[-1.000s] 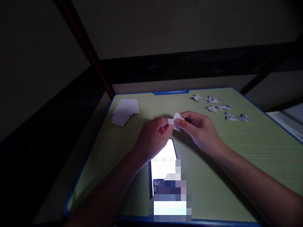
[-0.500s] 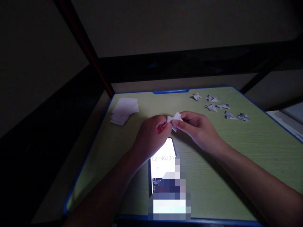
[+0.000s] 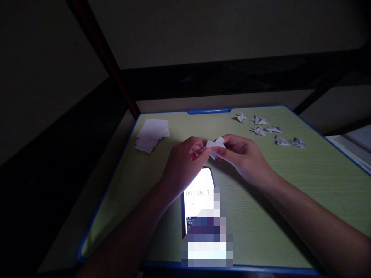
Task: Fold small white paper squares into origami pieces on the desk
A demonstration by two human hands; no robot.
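Observation:
Between my two hands, above the top end of a lit phone (image 3: 198, 204), is a small folded white paper (image 3: 217, 143) with pointed flaps sticking out. My left hand (image 3: 187, 160) pinches its left side with thumb and fingers. From the right, my right hand (image 3: 243, 156) grips the same paper, thumb on top and fingers behind. Both hands are closed, and their fingers hide part of the folds. The phone shows running timer digits, and its lower part is pixelated.
The pale green table (image 3: 290, 208) has a blue edge. A stack of white paper sheets (image 3: 152, 133) lies at the back left. Several folded paper figures (image 3: 257, 131) rest at the back right. Beyond the right edge are stacked pale papers or books (image 3: 350, 150).
The folded paper has tilted slightly and shifted a little to the right. My left fingers have loosened their curl somewhat; both hands still hold the paper.

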